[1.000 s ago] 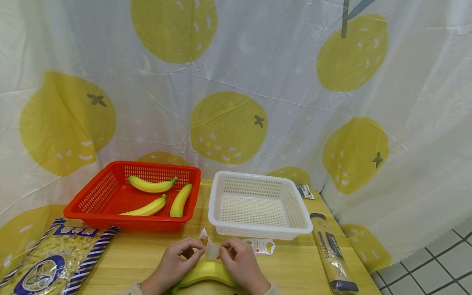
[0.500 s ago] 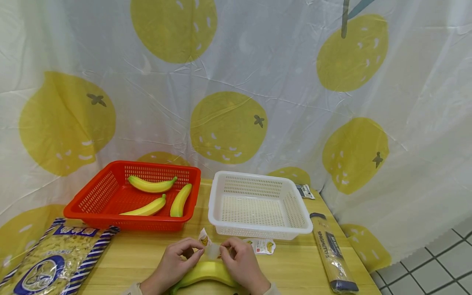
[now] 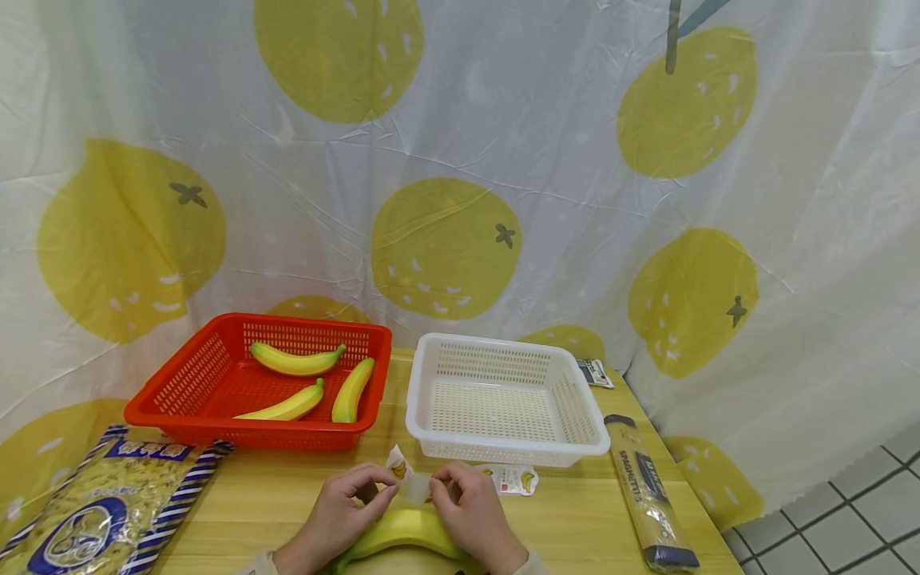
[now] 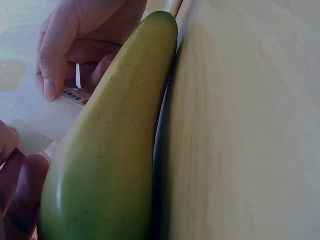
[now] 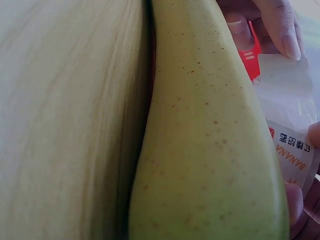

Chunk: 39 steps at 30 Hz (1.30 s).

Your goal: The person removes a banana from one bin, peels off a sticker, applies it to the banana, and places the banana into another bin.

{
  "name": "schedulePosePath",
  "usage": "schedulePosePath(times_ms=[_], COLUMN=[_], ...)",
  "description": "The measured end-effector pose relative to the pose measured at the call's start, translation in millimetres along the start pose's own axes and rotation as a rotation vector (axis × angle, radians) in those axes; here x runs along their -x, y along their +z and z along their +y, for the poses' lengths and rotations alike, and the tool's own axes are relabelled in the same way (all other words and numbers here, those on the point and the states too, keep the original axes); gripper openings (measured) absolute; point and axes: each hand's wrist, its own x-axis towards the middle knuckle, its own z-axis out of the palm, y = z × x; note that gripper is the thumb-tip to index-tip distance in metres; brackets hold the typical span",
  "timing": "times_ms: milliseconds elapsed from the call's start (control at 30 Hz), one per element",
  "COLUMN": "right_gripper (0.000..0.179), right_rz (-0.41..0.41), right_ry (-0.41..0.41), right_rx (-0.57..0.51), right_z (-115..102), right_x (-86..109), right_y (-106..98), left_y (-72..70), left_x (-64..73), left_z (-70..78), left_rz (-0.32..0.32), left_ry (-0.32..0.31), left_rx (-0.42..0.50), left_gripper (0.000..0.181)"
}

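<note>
Label's right end (image 3: 512, 480) just edged outward, left hand (image 3: 345, 511) and right hand (image 3: 472, 511) both pinching it, fingers closed, so likely not yet on banana (image 3: 404, 533).

banana (image 4: 112, 140) cut off in wrist views, packet (image 3: 596, 374) partly hidden behind white basket (image 3: 503, 442)

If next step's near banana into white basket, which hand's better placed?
Likely the right hand: nearer the white basket than the left hand. Neither is free, though: both pinch the label strip beyond the banana.
</note>
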Motion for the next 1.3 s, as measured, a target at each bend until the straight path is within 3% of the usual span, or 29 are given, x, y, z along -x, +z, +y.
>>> schedulePosePath(times_ms=[300,533,1300], right_gripper=[0.013,0.013,0.014], right_rz=[-0.021,-0.034,-0.031], right_ry=[0.032,0.054,0.066], right_rx=[0.008,0.011,-0.011], right_z=[1.0,2.3,2.7], right_x=[0.0,0.0,0.7], right_y=[-0.6,-0.9,-2.1], left_y=[-1.6,-1.4,-3.5], left_x=[-0.2,-0.7,-1.8], left_z=[1.7,2.2,6.8], left_rz=[-0.023,-0.022,-0.024], left_ry=[-0.041,-0.020,-0.057], left_rx=[0.013,0.018,0.004], left_gripper=[0.021,0.021,0.019])
